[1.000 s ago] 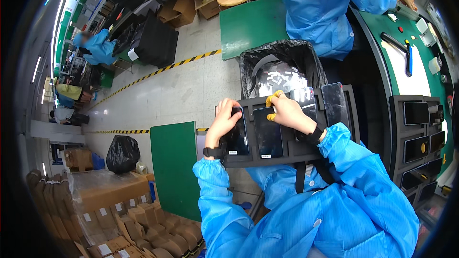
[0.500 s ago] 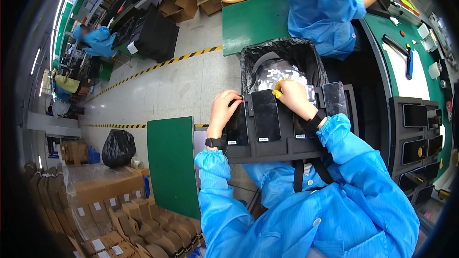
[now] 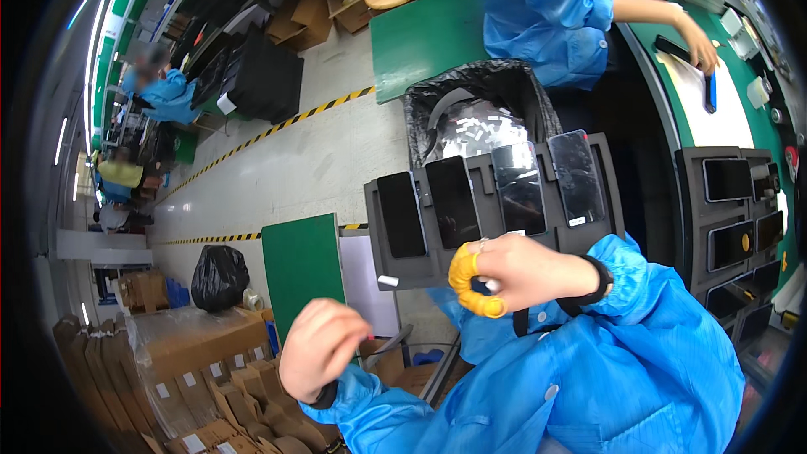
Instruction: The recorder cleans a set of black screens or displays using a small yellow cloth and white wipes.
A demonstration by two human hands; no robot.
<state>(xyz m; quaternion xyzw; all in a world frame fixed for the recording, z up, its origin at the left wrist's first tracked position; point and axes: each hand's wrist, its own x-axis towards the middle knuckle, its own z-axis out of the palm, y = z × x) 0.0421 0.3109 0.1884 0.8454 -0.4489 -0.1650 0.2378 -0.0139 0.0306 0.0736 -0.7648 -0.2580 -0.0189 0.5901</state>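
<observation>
A dark foam tray [image 3: 609,202] holds a row of smartphones. From left to right lie a black phone [image 3: 401,214], a second black phone [image 3: 453,202], a shiny phone [image 3: 519,193] reflecting light and another phone [image 3: 577,176] with a white label low on its screen. My right hand [image 3: 525,269], with yellow finger cots, is closed over the tray's near edge; a small whitish bit shows between its fingers, too small to name. A small white label [image 3: 388,282] lies at the tray's near left corner. My left hand [image 3: 324,349], slightly blurred with bent fingers, is off the tray, below left.
Beyond the tray stands a bin with a black liner [image 3: 416,118], holding white scraps. At right, a second foam tray [image 3: 693,176] of phones lies on a green bench, where a co-worker's hand [image 3: 698,42] touches a blue-and-black tool [image 3: 710,92]. Cardboard boxes [image 3: 202,345] fill the lower left.
Both hands have come back toward me off the phones' upper ends, the left one leaving the tray. White labels no longer show on the two leftmost phones. The co-worker's hand has reached the tool.
</observation>
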